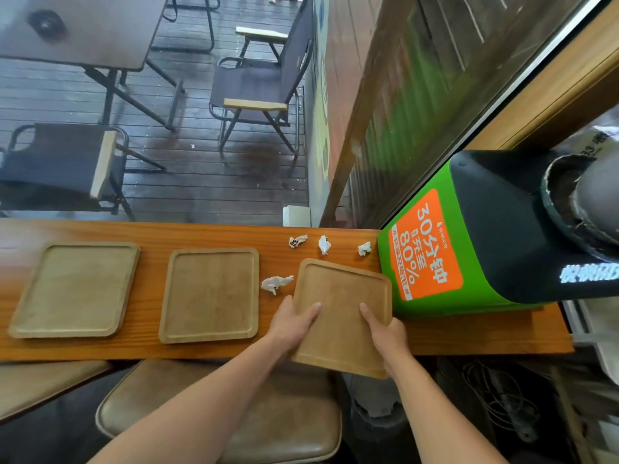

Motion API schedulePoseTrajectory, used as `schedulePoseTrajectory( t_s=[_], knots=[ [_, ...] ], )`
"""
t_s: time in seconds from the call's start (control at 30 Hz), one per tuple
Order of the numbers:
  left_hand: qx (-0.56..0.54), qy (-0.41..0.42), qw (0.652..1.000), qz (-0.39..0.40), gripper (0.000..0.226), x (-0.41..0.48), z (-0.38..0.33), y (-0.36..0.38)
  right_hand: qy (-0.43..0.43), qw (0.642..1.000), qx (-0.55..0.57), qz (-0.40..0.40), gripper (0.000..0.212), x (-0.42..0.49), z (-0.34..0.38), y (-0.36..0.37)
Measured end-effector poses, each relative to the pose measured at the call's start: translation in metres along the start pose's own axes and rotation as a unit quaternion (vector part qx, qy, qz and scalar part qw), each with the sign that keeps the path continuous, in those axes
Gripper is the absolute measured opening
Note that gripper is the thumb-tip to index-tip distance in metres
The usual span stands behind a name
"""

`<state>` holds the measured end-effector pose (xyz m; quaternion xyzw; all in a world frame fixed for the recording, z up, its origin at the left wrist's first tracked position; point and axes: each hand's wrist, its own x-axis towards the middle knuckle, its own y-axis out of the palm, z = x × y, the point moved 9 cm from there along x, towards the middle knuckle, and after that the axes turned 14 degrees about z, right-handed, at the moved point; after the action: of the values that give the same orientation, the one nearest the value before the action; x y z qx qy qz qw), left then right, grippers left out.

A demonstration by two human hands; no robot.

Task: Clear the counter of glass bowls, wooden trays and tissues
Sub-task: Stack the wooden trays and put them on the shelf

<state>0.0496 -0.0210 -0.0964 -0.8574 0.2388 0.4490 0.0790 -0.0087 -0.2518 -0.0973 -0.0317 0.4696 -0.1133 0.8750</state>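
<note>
Three wooden trays are in the head view. Both hands hold the right tray (338, 289), tilted, with its near edge past the counter's front edge. My left hand (294, 324) grips its left side, thumb on top. My right hand (385, 329) grips its right side the same way. The middle tray (209, 294) and the left tray (75, 289) lie flat on the wooden counter (150, 349). Several crumpled tissues lie on the counter: one (276, 283) beside the held tray, and three more (297, 241), (324, 244), (364, 248) near the far edge. No glass bowl is visible.
A green and black charging box (469, 242) with an orange label stands on the counter, close to the held tray's right edge. A padded stool (160, 396) sits below the counter in front of me. Beyond the window are folding chairs and a table on a deck.
</note>
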Motion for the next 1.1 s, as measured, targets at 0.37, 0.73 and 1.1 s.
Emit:
schedulePoseTrajectory(
  t_s=[0.37,0.73,1.1],
  knots=[
    [-0.003,0.069,0.994,-0.087,0.066,-0.031,-0.018,-0.071,-0.064,0.997,-0.052,0.003,0.070,-0.017,0.055,0.057],
    [-0.098,0.032,0.979,-0.176,0.095,-0.081,0.038,-0.191,-0.037,0.985,-0.112,0.127,0.067,-0.015,0.079,0.198],
    [0.028,-0.052,0.971,-0.230,0.058,-0.082,0.057,-0.242,0.017,0.978,-0.157,0.140,0.054,-0.005,0.074,0.254]
  ],
)
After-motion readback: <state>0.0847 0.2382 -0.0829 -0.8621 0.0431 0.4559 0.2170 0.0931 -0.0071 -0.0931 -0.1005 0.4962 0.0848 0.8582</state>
